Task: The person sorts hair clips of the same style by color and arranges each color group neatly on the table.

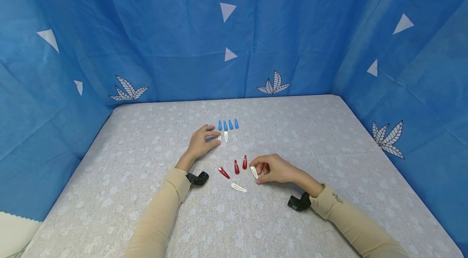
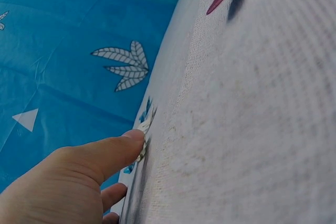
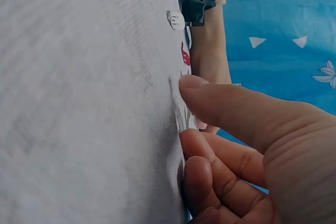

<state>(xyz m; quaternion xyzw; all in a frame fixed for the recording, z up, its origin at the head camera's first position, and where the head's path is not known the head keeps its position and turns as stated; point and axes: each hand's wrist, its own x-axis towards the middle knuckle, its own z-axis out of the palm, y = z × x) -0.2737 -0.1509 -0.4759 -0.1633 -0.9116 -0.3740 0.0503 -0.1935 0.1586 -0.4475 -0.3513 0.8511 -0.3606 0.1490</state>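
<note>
My left hand (image 1: pixel 201 142) pinches a white hair clip (image 1: pixel 219 137) between thumb and fingers at the table surface. Just right of it lies another white hair clip (image 1: pixel 226 136), below a row of several blue hair clips (image 1: pixel 228 124). Near the middle, my right hand (image 1: pixel 276 169) has thumb and index finger at the two ends of a white hair clip (image 1: pixel 254 172). In the right wrist view, that clip is partly hidden between the fingertips. Three red hair clips (image 1: pixel 236 167) lie left of this hand, and a loose white hair clip (image 1: pixel 239 187) lies below them.
A pale, flower-patterned cloth covers the table (image 1: pixel 175 225). Blue curtains (image 1: pixel 241 30) with white triangles and leaves stand behind it and at both sides. Each wrist wears a black camera, one of them on the left wrist (image 1: pixel 198 178).
</note>
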